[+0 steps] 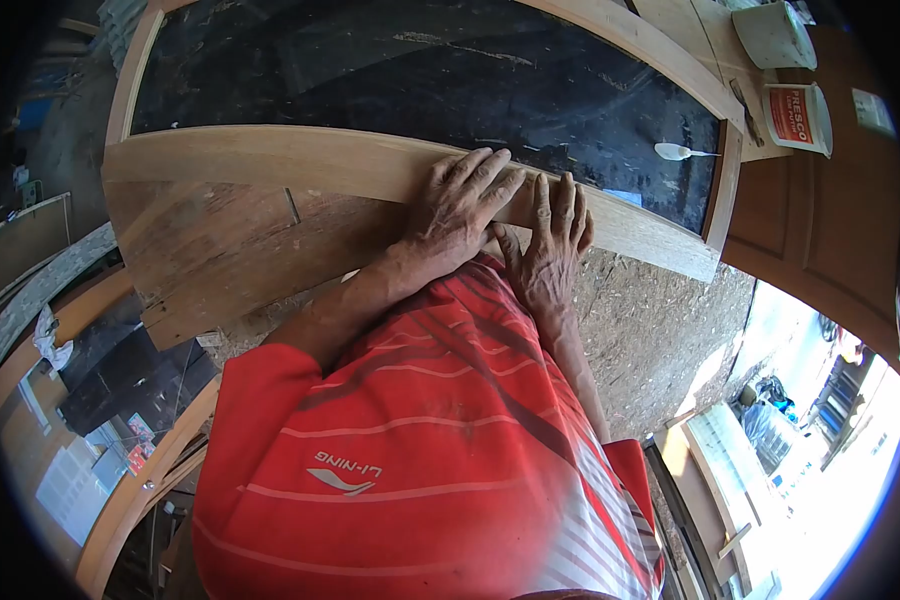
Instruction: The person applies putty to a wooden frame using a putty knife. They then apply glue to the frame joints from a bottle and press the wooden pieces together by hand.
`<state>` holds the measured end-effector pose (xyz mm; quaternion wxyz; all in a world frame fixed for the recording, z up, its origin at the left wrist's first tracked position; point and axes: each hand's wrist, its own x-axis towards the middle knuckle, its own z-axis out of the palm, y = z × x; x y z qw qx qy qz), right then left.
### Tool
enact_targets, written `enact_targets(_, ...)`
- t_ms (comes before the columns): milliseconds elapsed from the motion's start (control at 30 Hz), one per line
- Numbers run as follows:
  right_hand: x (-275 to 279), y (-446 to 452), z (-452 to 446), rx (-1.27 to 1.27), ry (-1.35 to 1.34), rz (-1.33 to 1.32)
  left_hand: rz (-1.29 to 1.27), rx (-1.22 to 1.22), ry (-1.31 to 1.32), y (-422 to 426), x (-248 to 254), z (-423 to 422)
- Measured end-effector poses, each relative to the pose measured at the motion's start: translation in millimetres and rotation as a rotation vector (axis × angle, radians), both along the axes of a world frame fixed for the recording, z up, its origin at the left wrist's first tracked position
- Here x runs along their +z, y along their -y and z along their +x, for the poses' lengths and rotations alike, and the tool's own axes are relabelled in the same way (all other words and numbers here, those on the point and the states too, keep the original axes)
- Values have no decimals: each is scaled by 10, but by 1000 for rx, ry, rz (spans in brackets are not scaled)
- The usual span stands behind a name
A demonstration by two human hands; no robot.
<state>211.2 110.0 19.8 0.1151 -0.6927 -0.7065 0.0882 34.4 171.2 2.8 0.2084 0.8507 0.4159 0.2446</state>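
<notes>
A long wooden frame (270, 150) around a dark panel (370, 75) lies in front of me. My left hand (460, 205) lies across the frame's near rail, its fingers stretched and slightly apart, fingertips reaching the rail's inner edge. Close beside it, my right hand (552, 240) touches the same rail, fingers extended and thumb spread toward the left hand. Neither hand shows anything held. On the dark panel to the right is a small white bottle (673, 151) with a thin nozzle, and a light blue piece (625, 197) sits by the rail.
A white tub with a red label (798, 118) and another white bucket (774, 36) stand at the right beyond the frame. Brown panelled wood (810, 210) is beside them. Boards (210, 240) lie under the frame at left. More panels (120, 370) are at lower left.
</notes>
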Motion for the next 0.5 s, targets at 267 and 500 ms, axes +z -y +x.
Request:
enact_targets(267, -48, 2, 35, -18, -16, 23, 3, -6, 13, -13, 10, -1)
enact_targets(500, -56, 7, 31, -24, -4, 33, 23, -1, -2, -8, 2, 2)
